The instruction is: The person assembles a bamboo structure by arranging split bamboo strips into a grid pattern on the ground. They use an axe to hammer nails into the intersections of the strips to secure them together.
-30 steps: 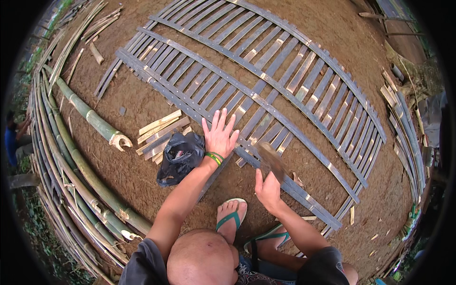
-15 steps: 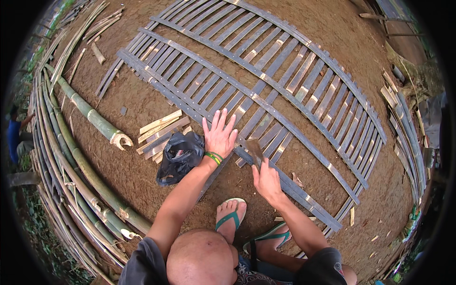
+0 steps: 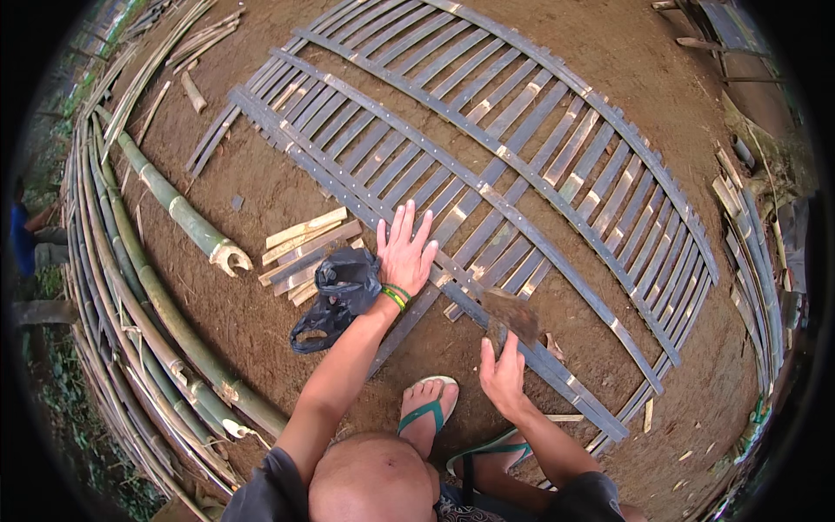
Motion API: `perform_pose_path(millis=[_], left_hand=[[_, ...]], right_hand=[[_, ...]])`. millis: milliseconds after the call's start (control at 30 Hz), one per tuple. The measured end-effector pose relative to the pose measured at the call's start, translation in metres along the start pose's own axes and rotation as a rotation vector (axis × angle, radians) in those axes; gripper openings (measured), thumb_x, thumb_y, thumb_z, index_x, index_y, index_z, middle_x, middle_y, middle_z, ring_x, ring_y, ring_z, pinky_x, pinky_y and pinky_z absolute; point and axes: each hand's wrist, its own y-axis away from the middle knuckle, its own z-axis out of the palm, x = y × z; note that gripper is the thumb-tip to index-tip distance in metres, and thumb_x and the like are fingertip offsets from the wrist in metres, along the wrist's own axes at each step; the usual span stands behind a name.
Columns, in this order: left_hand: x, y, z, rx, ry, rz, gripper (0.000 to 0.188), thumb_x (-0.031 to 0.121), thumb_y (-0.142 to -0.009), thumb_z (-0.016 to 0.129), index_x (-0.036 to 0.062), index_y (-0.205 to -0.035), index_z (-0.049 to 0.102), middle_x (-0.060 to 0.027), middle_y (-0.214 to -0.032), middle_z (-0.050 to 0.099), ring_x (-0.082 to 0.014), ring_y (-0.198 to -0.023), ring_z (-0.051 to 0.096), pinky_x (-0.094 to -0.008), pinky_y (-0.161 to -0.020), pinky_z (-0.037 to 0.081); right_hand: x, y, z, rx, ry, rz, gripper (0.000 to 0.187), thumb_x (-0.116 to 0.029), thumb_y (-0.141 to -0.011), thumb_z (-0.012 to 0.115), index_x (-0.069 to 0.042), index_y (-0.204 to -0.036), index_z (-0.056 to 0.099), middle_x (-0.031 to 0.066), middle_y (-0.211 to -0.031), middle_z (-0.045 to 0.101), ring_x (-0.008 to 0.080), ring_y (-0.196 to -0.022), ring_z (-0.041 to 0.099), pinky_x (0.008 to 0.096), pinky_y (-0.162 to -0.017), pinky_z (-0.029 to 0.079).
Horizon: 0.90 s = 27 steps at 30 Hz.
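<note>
My left hand (image 3: 404,257) lies flat with fingers stretched out on the near edge of a large slatted bamboo panel (image 3: 487,187), pressing on its dark long strip. Wrapped around a short tool, my right hand (image 3: 502,376) is closed just to the right of it. The tool's broad brown head (image 3: 511,313) is smeared by motion, so its exact kind cannot be told. It hangs over the dark strips (image 3: 565,374) at the panel's near edge. A crumpled black plastic bag (image 3: 344,283) touches my left wrist.
Short split bamboo pieces (image 3: 304,230) lie beside the bag. Long bamboo poles (image 3: 143,300) line the left, with a thick cut pole (image 3: 187,217) near them. More split bamboo (image 3: 748,252) is stacked at right. A person (image 3: 30,235) is at the far left. My sandalled feet (image 3: 429,409) are close below.
My right hand and the tool have moved right and back toward me, away from the spot beside my left hand. The bag has changed shape slightly. My left hand stays flat on the strip.
</note>
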Motion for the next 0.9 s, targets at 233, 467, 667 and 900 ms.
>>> perform_pose_path(millis=[233, 467, 667, 900], left_hand=[[0.004, -0.002, -0.001, -0.03, -0.078, -0.015, 0.057, 0.03, -0.106, 0.052, 0.0141, -0.16, 0.047, -0.0169, -0.172, 0.032, -0.0377, -0.159, 0.029, -0.065, -0.126, 0.016], [0.002, 0.0, 0.001, -0.013, -0.098, 0.006, 0.058, 0.031, -0.104, 0.057, 0.0149, -0.159, 0.049, -0.0152, -0.171, 0.035, -0.0351, -0.158, 0.029, -0.0644, -0.126, 0.018], [0.0, 0.001, 0.005, -0.047, -0.089, 0.007, 0.058, 0.032, -0.106, 0.053, 0.0147, -0.161, 0.046, -0.0148, -0.172, 0.032, -0.0349, -0.159, 0.028, -0.0651, -0.126, 0.017], [-0.012, 0.003, -0.001, -0.083, -0.109, 0.057, 0.064, 0.034, -0.103, 0.058, 0.0133, -0.161, 0.043, -0.0151, -0.173, 0.029, -0.0344, -0.16, 0.026, -0.0656, -0.126, 0.016]], right_hand=[[-0.016, -0.006, -0.001, -0.013, 0.139, -0.099, 0.047, -0.019, -0.103, 0.064, 0.006, -0.139, 0.047, 0.0369, -0.095, 0.07, 0.0584, -0.086, 0.067, 0.0612, -0.074, 0.054], [-0.02, -0.008, -0.002, -0.079, 0.11, -0.086, 0.043, -0.019, -0.104, 0.062, 0.005, -0.136, 0.047, 0.0357, -0.087, 0.069, 0.0582, -0.081, 0.066, 0.0623, -0.07, 0.053], [-0.022, -0.043, -0.002, -0.188, 0.314, -0.037, 0.042, -0.02, -0.103, 0.062, 0.004, -0.135, 0.049, 0.0334, -0.082, 0.07, 0.0573, -0.076, 0.067, 0.0634, -0.07, 0.054], [-0.048, -0.014, -0.038, -0.033, 0.107, -0.196, 0.044, -0.016, -0.102, 0.066, 0.003, -0.139, 0.051, 0.0355, -0.1, 0.071, 0.0561, -0.092, 0.068, 0.0573, -0.078, 0.055]])
